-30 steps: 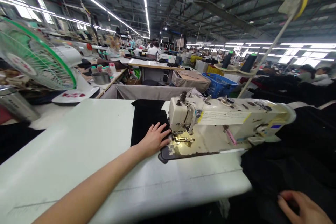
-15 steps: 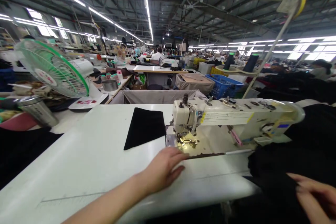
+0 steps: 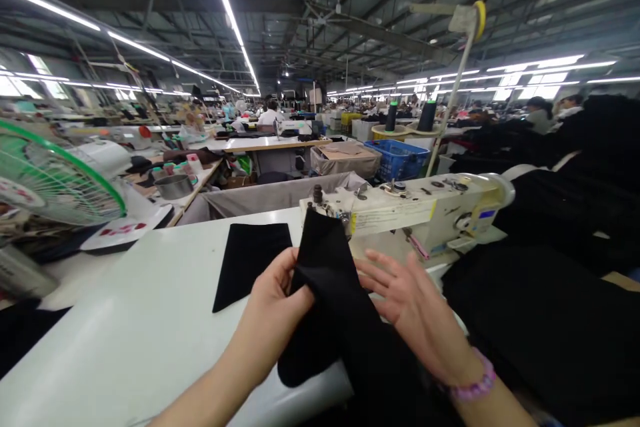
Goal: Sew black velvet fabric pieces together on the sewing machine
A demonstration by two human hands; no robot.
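My left hand (image 3: 280, 300) pinches a long black fabric piece (image 3: 333, 273) between thumb and fingers. The fabric hangs up in front of the sewing machine (image 3: 390, 210) and hides its needle area. My right hand (image 3: 405, 307), with a beaded bracelet at the wrist, is open beside the fabric's right edge, fingers stretched and apart. Its fingertips lie close to that edge; whether they touch it is hard to tell. A second black fabric piece (image 3: 247, 257) lies flat on the white table (image 3: 145, 307), left of the machine.
Black fabric (image 3: 540, 313) is heaped at the right. A green-rimmed fan (image 3: 60, 173) stands at the left, near a metal bowl (image 3: 175, 185). Behind the machine are thread cones (image 3: 427, 116), a thread stand (image 3: 453, 93) and a blue basket (image 3: 400, 160). People work farther back.
My right hand has come from the heap at the right to the front of the machine. My left hand has left the machine bed and now grips a black fabric piece. The view has turned right.
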